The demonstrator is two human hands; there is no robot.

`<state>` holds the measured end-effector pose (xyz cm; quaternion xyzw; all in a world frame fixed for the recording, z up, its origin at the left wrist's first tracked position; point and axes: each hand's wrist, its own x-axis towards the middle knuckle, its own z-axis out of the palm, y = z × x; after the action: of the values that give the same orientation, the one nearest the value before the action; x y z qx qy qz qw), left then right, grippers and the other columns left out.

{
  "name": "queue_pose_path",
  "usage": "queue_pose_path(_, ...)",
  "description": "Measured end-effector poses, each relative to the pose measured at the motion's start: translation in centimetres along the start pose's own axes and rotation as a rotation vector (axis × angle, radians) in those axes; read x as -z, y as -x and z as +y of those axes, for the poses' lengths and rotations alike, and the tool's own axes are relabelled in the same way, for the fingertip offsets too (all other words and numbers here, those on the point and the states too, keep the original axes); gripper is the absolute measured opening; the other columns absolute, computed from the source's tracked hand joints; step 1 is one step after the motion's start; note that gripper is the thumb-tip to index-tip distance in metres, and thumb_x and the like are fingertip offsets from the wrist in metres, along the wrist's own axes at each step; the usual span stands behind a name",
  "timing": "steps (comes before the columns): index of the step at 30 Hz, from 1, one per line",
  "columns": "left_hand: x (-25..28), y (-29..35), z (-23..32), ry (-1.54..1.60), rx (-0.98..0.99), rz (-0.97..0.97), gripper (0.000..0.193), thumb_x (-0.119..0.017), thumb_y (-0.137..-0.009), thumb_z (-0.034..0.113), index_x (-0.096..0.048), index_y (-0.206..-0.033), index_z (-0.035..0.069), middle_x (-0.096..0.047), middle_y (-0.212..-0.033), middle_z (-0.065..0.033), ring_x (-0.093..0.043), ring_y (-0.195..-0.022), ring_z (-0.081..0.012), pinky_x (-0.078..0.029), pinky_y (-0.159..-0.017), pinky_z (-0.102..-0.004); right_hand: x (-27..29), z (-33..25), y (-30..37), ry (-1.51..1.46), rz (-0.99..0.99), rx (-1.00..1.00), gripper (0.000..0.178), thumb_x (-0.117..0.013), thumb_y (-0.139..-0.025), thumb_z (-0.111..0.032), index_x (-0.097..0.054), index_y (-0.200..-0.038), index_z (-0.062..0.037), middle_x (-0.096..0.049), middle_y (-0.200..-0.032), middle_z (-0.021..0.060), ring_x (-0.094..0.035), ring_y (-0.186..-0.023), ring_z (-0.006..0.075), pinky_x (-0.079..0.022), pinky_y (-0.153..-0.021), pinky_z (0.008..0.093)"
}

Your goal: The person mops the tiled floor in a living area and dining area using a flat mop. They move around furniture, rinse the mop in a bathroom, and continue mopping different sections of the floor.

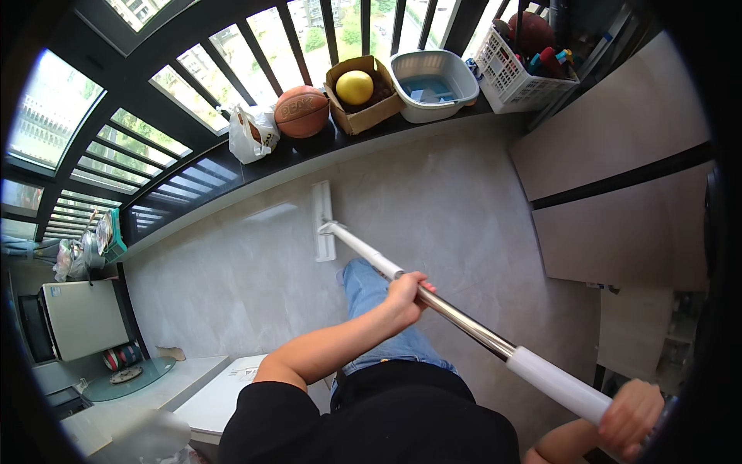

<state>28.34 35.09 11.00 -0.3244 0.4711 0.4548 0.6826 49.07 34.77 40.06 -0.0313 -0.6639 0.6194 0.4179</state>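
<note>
The right hand and left hand are gripping the mop, its head lying mid-floor, with no telling how much is mopped.

Hidden and cut-off parts

The right hand at the lower right covers the mop handle's end; the white basket's contents are too small to tell.

Person: black short-sleeved top, blue denim jeans. Forearms bare; left hand and right hand ungloved, no watch or rings visible.
</note>
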Motion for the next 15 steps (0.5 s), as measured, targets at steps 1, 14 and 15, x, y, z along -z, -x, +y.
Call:
queue_pose_path(1,1.5,-0.7,2.7,0.039,-0.089,0.024,0.01,-0.046,-0.07,0.0,-0.036,-0.07,0.003,-0.039,-0.057,-0.0066,-0.043,-0.047,-0.0169,-0.042,-0.048,-0.0285,2.0,2.2,0.6,-0.101,0.058,-0.088,0.02,-0.056,-0.065,-0.005,-0.05,-0.046,-0.0032,-0.053,-0.05,0.0039,-0.049,-0.04,0.0108,-0.046,-0.054,0.024)
queue_pose_path(14,15.8,-15.7,26.0,0.141,-0.125,0.5,0.011,-0.035,-0.065,0.0,-0.028,-0.062,0.008,-0.03,-0.047,-0.0007,-0.031,-0.033,-0.0102,-0.033,-0.031,-0.0208,-2.1,27.9,-10.1,-0.069,0.057,-0.401,0.012,-0.05,-0.062,0.003,-0.043,-0.053,0.001,-0.044,-0.052,0.008,-0.043,-0.048,0.0195,-0.039,-0.06,0.0303)
queue_pose_path(15,14.2,-16.1,24.9,0.123,-0.093,0.489,0.009,-0.034,-0.065,0.001,-0.029,-0.063,0.008,-0.03,-0.047,-0.0006,-0.031,-0.032,-0.0104,-0.033,-0.031,-0.0211,-0.5,27.4,-9.7,-0.042,0.088,-0.417,0.011,-0.049,-0.061,0.002,-0.043,-0.052,0.0013,-0.044,-0.052,0.0084,-0.043,-0.047,0.0191,-0.039,-0.06,0.0306)
